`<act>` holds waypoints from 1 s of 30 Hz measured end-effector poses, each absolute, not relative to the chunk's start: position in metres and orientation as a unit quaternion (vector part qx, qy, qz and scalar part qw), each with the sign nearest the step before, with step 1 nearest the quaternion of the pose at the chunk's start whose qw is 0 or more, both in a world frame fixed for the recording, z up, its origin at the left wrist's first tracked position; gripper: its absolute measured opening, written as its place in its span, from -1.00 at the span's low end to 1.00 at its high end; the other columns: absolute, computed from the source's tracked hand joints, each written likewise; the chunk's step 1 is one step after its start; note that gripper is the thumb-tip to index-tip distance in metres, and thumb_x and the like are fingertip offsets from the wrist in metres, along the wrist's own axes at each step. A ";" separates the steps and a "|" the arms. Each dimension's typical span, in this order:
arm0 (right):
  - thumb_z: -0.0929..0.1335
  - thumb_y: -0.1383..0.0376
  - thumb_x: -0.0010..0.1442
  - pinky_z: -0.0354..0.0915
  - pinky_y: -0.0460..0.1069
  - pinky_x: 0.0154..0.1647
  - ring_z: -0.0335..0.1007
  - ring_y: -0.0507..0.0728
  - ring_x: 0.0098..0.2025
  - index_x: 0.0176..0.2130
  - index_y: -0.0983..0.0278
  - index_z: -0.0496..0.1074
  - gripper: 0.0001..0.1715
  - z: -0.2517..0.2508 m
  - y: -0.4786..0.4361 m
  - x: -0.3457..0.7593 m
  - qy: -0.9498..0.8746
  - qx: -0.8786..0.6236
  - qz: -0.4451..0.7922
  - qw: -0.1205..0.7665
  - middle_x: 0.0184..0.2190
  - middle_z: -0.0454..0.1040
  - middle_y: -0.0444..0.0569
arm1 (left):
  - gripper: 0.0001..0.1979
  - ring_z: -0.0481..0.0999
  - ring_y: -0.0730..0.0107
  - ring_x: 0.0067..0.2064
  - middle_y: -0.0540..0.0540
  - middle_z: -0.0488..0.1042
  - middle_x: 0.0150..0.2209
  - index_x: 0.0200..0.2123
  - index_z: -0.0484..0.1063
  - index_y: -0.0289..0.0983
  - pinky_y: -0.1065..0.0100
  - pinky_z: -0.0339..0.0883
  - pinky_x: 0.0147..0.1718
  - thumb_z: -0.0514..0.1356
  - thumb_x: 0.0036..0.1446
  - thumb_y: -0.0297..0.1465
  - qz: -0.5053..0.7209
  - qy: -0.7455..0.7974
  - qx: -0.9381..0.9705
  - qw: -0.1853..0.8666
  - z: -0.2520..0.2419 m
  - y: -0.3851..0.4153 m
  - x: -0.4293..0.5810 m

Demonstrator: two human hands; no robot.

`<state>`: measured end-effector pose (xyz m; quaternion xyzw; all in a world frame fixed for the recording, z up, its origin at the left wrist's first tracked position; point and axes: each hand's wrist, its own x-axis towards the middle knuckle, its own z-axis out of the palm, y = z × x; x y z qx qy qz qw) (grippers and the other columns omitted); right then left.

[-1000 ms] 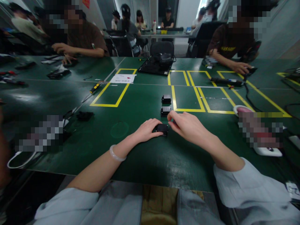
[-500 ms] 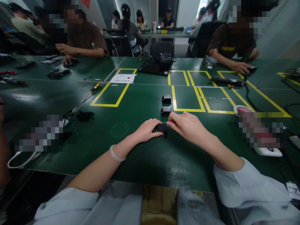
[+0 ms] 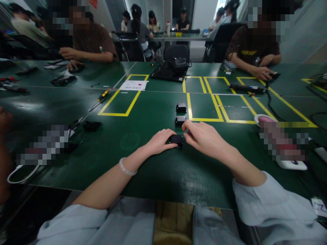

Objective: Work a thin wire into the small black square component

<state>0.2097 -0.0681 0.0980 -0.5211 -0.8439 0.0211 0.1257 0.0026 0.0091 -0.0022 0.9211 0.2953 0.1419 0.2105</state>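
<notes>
In the middle of the table, my left hand [image 3: 161, 141] grips a small black box-shaped block [image 3: 176, 140] from its left side, thumb in front and fingers behind. It lies on the green tabletop. My right hand [image 3: 200, 135] hovers just right of the block, its fingers curled in and a small gap showing between fingertips and block. What those fingers hold, if anything, is hidden. Behind the gripped block stand two similar black blocks with tabs at their ends, a nearer one [image 3: 180, 120] beside my right fingertips and a farther one [image 3: 181, 108].
Yellow tape rectangles [image 3: 205, 119] mark the green table [image 3: 153, 177]. A paper sheet [image 3: 134, 85], a yellow-black screwdriver [image 3: 103, 95] and a black tray-like object [image 3: 168, 73] lie farther off. At right is a white-cased device [image 3: 292, 165]. Co-workers sit opposite.
My right fingertips have drawn slightly up and away from the gripped block, opening a small gap. My left hand and the blocks stay in place.
</notes>
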 end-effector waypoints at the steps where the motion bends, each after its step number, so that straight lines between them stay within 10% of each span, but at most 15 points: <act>1: 0.20 0.26 0.31 0.03 -0.04 -0.39 0.36 0.10 -0.40 -0.17 0.27 0.29 -0.85 0.098 -0.068 0.210 -0.844 -0.523 0.018 0.123 -0.40 0.48 -0.05 | -0.61 0.40 0.16 -0.04 -0.13 0.42 -0.04 -0.01 0.34 -0.21 0.18 0.28 -0.06 0.17 0.23 -0.09 0.141 0.296 0.921 0.212 -0.002 0.009 0.003; 30: 0.19 0.34 0.27 0.06 -0.04 -0.36 0.38 0.11 -0.35 -0.16 0.27 0.30 -0.84 0.095 -0.066 0.212 -0.845 -0.520 0.007 0.124 -0.35 0.49 -0.03 | -0.61 0.41 0.14 -0.03 -0.14 0.42 -0.04 -0.02 0.33 -0.21 0.17 0.29 -0.05 0.17 0.23 -0.09 0.139 0.298 0.922 0.205 -0.003 0.010 0.002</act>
